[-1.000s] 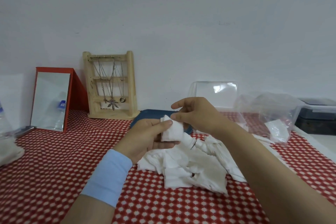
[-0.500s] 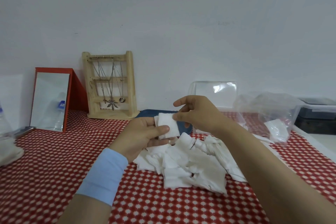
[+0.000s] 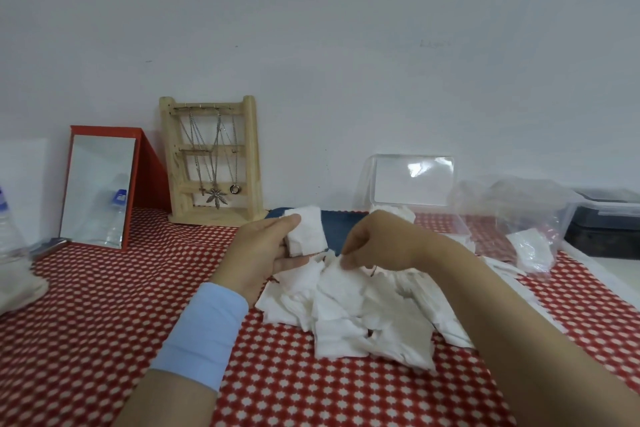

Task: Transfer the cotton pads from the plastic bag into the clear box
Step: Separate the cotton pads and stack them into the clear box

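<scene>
The left hand (image 3: 263, 253), with a light blue wristband (image 3: 204, 329) on its wrist, grips a small stack of pads (image 3: 306, 232) between thumb and fingers and holds it upright just above the worktop (image 3: 86, 322). The pads in the stack are white, square and soft-edged, with their faces pressed together.

The right hand (image 3: 377, 243) is just to the right of it, fingers curled downward. Its thumb and fingertips pinch the edge of the top pad (image 3: 341, 276) on the heap of cotton pads (image 3: 374, 315). The heap lies loose on the red and white patterned cloth, near the middle. It is made of white, thin, slightly crumpled squares that overlap at all angles, and it spreads from under the hands toward the near right.

The clear box (image 3: 453, 224) stands farther back behind the right hand, with its lid (image 3: 412, 182) tipped up against the wall. A few white pads (image 3: 394, 211) show inside at its left end. Just to the right of the box is the crumpled plastic bag (image 3: 512, 211), with some pads (image 3: 530, 250) visible through its film.

At the far left, a red-framed mirror (image 3: 97, 194) leans back beside a wooden jewellery stand (image 3: 211, 159) hung with necklaces. A water bottle (image 3: 10, 229) sits at the left edge. A dark blue object (image 3: 341, 229) lies behind the hands, and a dark lidded container (image 3: 606, 222) stands at the far right.
</scene>
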A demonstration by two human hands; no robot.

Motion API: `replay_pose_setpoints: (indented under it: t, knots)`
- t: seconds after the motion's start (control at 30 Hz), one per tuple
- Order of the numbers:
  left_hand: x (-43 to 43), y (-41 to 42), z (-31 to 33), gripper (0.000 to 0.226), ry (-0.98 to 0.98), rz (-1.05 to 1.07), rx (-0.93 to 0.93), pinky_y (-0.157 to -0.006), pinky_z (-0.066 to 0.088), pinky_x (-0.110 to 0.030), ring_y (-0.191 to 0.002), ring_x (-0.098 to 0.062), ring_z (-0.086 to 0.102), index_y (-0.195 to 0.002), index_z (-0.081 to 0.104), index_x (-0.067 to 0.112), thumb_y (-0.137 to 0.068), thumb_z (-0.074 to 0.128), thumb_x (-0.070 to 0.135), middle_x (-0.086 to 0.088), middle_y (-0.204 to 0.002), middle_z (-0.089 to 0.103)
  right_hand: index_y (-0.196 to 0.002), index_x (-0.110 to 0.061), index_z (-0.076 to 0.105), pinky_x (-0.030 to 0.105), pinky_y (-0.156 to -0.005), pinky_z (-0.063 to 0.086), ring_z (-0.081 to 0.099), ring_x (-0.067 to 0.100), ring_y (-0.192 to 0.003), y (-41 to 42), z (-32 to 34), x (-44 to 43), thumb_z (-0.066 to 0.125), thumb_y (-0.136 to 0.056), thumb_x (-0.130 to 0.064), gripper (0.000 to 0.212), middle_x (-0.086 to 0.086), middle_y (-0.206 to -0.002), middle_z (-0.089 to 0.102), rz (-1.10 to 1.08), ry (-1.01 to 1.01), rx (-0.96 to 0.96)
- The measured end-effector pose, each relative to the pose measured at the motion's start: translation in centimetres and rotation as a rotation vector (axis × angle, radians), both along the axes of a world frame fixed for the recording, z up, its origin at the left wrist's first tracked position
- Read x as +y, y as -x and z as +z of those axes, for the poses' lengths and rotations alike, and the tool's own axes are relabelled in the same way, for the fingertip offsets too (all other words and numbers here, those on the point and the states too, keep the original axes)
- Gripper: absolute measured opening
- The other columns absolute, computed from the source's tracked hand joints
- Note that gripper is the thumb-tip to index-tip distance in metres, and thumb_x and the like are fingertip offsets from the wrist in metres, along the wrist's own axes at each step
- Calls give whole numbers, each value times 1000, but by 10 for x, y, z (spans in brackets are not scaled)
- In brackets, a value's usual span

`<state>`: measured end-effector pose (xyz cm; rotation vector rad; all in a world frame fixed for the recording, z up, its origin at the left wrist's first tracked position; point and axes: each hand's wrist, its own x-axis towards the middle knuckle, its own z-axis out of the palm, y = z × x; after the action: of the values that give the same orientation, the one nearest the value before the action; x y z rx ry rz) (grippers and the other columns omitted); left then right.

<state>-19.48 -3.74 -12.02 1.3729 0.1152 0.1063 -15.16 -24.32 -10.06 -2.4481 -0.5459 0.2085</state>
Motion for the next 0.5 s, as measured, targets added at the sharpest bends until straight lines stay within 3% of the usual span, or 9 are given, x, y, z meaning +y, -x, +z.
replay_pose_setpoints:
  t: [0.13,0.2,0.27,0.37,0.5]
  knots:
    - [2,-1,0,16,-19,99,-11,-67,64,-32,-104,-38,71,-89,72,4,-96,68,18,-29,-113,70,-82,-15,75,21,-67,54,69,9,-70,0,12,-10,77,-87,-19,7,-3,-78,75,-5,-305,113]
    - [2,-2,-2,19,-65,141,-13,-65,63,-30,-105,-39,71,-85,71,3,-96,68,19,-34,-118,66,-88,-11,74,29,-71,57,70,16,-74,0,14,-14,74,-90,-14,4,2,-82,75,15,-417,179]
    - [1,-2,-2,24,-87,149,-17,-63,63,-30,-96,-36,71,-87,70,-3,-96,68,19,-36,-113,67,-94,-12,73,35,-71,59,67,22,-77,-1,14,-15,71,-92,-13,3,8,-88,73,24,-446,197]
    - [1,-2,-2,31,-107,130,-16,-59,61,-28,-80,-31,70,-97,69,-11,-96,67,20,-28,-97,69,-104,-15,73,33,-61,56,59,26,-77,0,9,-9,65,-95,-11,12,14,-93,65,21,-441,215]
    - [-2,1,-1,31,-76,31,-11,-65,62,-30,-100,-42,72,-109,68,-12,-97,65,17,-36,-111,67,-106,-10,74,30,-56,53,57,25,-71,3,9,0,60,-94,-3,20,15,-91,66,22,-564,206]
